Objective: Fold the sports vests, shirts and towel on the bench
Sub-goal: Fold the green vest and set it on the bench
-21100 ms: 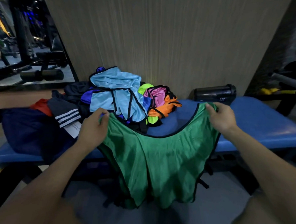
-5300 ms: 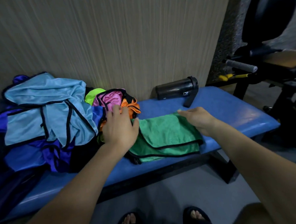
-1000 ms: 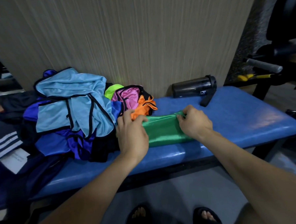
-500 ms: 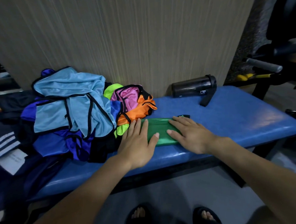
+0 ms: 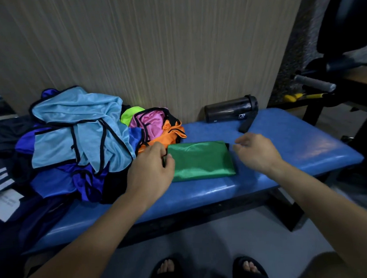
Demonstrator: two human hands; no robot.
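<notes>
Green vest [image 5: 200,160] edge pinched by left hand [image 5: 151,169]; right hand [image 5: 256,151] loose beside it

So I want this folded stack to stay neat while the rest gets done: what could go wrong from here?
The folded green vest lies right beside the unfolded pile, so pulling out the orange vest could drag it open. The left hand at its edge could ruffle the fold. The bottle, lying on its side on the bench, might roll.
</notes>
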